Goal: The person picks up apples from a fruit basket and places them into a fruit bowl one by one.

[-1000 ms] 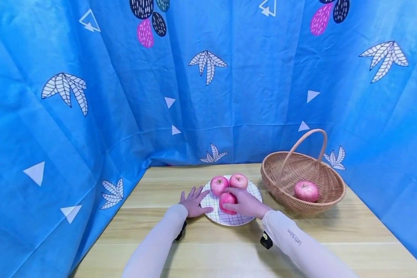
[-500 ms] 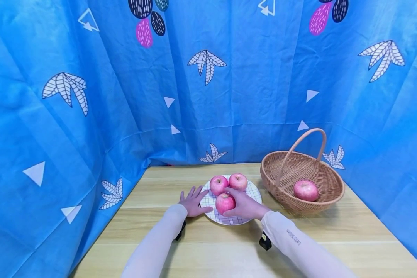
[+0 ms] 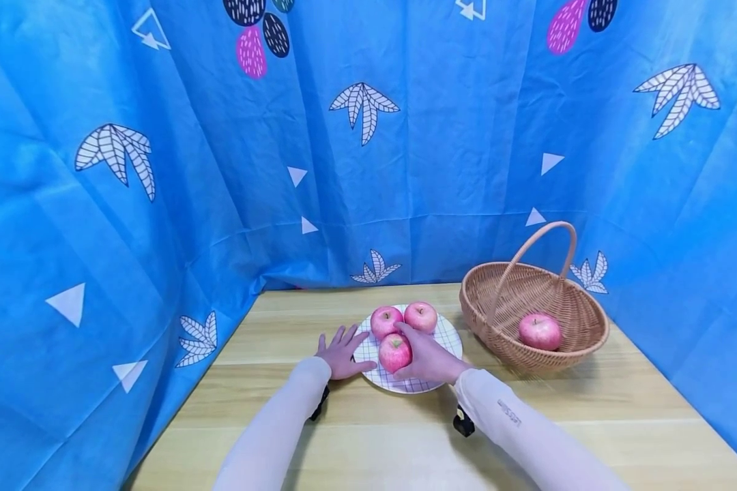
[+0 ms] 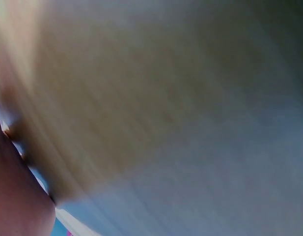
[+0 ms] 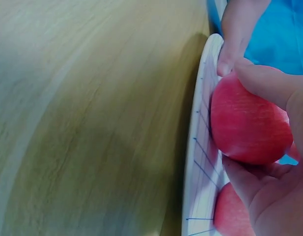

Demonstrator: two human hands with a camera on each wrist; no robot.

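A white plate with a dark grid pattern (image 3: 447,341) sits on the wooden table. Near its front, my right hand (image 3: 428,356) holds a red apple (image 3: 395,352) between thumb and fingers, its stem end facing up. In the right wrist view the apple (image 5: 252,120) is low over the plate; whether it touches cannot be told. Two more apples, one at back left (image 3: 385,321) and one at back right (image 3: 421,316), lie behind it. My left hand (image 3: 342,356) rests with spread fingers at the plate's left rim, its thumb reaching over the edge.
To the right of the plate stands a wicker basket (image 3: 497,337) with an arched handle, and one apple (image 3: 540,331) lies inside. A blue patterned curtain (image 3: 368,184) hangs around the wooden table (image 3: 368,443). The left wrist view is mostly blurred tabletop.
In my right hand the apple has shifted slightly left and turned, so its stem end now shows on top. My left hand stays in place at the plate.
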